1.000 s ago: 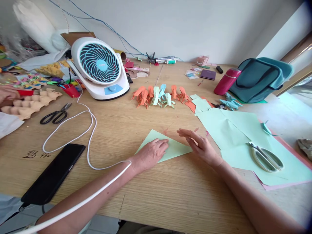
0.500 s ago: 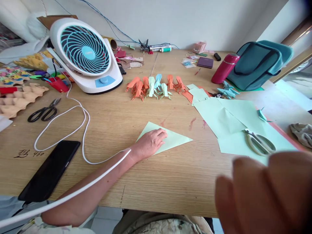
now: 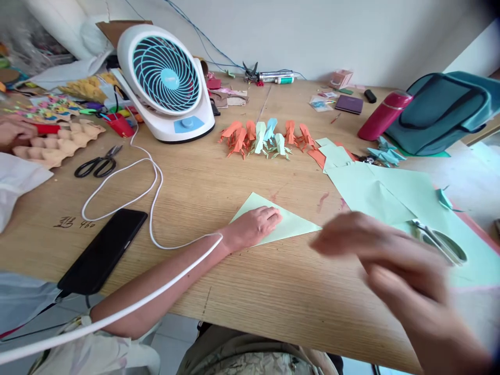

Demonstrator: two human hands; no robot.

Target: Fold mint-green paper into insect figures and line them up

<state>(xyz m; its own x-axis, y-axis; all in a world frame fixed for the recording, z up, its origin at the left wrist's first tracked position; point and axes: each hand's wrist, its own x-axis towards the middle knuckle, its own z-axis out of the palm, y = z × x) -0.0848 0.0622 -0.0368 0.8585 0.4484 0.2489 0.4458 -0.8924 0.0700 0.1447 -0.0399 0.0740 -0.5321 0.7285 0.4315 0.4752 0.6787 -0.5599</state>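
A pale green paper triangle (image 3: 294,225) lies on the wooden table. My left hand (image 3: 260,225) rests on top of it, its fingers laid on the paper and slightly bent; part of the sheet is hidden under the palm. My right hand (image 3: 394,260), blurred by motion, hangs over the table to the right of the triangle's tip. Its fingers point left with the thumb apart, and nothing shows between them. Beyond it lie white-handled scissors (image 3: 441,242) on large green paper sheets (image 3: 414,187).
Folded orange, green and blue paper figures (image 3: 259,138) stand behind the triangle. A fan (image 3: 170,80), black scissors (image 3: 99,164) and phone (image 3: 103,250) are to the left; a cable crosses my left arm. Another person's hand (image 3: 15,131) is beside an egg tray. A flask (image 3: 385,115) stands right.
My right hand has come up and left from the lower right corner towards the triangle. My left hand stays on the paper. The view has shifted left, bringing in another person's hand.
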